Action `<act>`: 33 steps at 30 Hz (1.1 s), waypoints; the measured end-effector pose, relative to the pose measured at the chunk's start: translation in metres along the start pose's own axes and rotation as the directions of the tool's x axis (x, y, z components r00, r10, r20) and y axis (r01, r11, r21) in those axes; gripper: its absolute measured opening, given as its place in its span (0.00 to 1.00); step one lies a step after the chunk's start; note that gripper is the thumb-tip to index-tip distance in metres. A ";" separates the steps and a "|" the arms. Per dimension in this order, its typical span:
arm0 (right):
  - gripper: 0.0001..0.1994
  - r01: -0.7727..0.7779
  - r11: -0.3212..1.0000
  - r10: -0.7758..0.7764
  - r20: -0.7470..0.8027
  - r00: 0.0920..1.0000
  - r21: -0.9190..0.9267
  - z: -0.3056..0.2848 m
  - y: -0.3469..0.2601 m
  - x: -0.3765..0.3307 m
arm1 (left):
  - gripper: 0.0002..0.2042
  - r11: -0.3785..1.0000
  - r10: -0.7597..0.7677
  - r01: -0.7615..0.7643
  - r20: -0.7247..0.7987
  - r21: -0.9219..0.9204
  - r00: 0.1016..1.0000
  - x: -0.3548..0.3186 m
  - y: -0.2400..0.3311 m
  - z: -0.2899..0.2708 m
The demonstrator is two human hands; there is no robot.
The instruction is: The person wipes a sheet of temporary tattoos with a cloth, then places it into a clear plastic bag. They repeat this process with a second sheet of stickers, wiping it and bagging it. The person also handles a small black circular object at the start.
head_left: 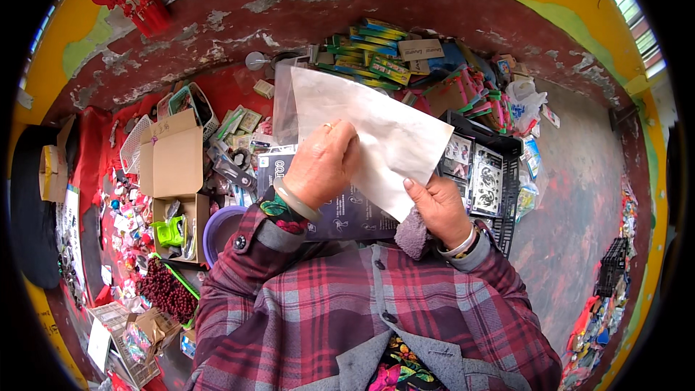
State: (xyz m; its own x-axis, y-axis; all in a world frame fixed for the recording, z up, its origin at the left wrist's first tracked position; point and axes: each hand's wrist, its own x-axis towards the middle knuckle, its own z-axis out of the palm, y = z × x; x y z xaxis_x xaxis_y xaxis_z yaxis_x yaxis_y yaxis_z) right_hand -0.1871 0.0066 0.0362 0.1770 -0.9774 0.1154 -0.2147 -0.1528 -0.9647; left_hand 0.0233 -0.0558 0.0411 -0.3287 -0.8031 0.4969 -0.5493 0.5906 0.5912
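Observation:
A white sheet [376, 123], slightly creased and looking like paper, is spread at a tilt in front of me. My right hand [443, 210] grips its lower right corner, thumb on top. A fuzzy purple-grey cloth [413, 234] hangs under that same hand. My left hand [323, 162] lies over the sheet's left part with its fingers curled in and pressed together; what is in them, if anything, is hidden. Behind the sheet's left edge shows a clear plastic sleeve [285, 105]. Below both hands is a dark printed box [344, 217], partly covered.
A black crate [510, 148] with patterned sheets stands at the right. To the left are an open cardboard box [174, 156], a purple basin [219, 232] and dark red beads [165, 288]. Colourful packages [373, 47] pile against the far wall.

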 end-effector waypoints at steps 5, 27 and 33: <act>0.13 -0.059 0.998 0.062 0.092 0.994 -0.037 -0.025 0.008 0.005 | 0.05 0.991 0.116 -0.119 -0.042 -0.067 0.992 0.002 0.000 -0.007; 0.25 0.546 0.204 -0.356 0.458 0.815 -0.813 -0.028 -0.071 0.002 | 0.20 -0.414 -0.342 0.198 0.353 -0.889 0.871 -0.029 0.008 0.033; 0.21 0.566 0.272 -0.159 0.544 0.824 -0.778 -0.017 -0.018 -0.019 | 0.19 -0.450 -0.364 0.562 0.717 -0.694 0.595 -0.082 -0.004 0.071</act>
State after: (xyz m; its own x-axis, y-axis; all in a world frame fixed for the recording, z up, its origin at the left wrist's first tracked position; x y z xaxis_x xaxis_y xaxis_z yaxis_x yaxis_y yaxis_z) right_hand -0.2027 0.0256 0.0553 0.7025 -0.7016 0.1197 -0.7056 -0.7085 -0.0122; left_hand -0.0020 0.0025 -0.0470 -0.5465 -0.7490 -0.3747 0.5959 -0.6621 0.4544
